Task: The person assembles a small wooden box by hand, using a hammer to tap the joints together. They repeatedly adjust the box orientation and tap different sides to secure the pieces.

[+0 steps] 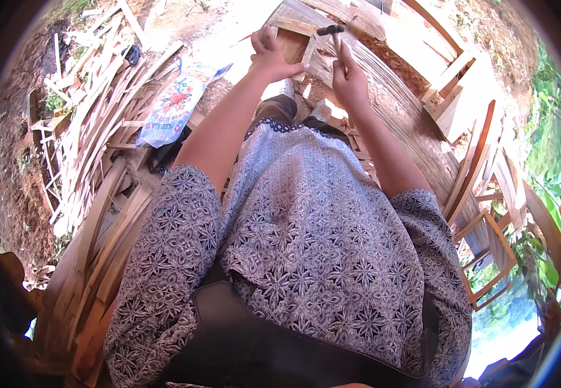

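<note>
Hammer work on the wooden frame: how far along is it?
Done: woven bamboo panel already lies over the wooden frame. In hand: right hand grips the hammer raised; left hand steadies the frame. Left: cut strips lie piled unused at left.

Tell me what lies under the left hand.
The left hand presses flat on a small wooden board atop stacked wood pieces. The palm covers part of the board; anything pinned beneath cannot be seen. The right hand holds a hammer beside it.
</note>
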Demonstrator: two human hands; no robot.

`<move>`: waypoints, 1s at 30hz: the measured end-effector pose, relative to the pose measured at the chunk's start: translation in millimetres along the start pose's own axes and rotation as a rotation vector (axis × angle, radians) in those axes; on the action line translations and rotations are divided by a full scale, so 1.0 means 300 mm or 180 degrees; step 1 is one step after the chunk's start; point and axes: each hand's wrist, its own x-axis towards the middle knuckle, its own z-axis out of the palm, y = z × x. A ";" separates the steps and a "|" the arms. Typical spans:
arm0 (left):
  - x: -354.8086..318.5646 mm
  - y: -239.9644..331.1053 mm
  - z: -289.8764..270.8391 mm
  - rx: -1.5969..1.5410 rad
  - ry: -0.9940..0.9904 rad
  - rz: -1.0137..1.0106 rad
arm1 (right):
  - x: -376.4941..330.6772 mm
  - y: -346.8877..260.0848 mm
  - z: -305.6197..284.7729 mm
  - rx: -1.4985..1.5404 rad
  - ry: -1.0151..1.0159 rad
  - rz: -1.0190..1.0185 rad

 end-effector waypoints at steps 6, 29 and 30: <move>0.000 -0.019 0.007 0.0092 0.0093 0.0113 | -0.012 -0.075 -0.031 0.0439 0.0404 0.0125; 0.001 0.008 -0.007 0.0125 -0.0074 -0.0043 | 0.022 -0.048 -0.098 0.0168 0.0172 0.0217; 0.003 0.007 -0.004 0.0130 -0.0073 -0.0032 | 0.018 -0.054 -0.088 0.0017 0.0096 0.0143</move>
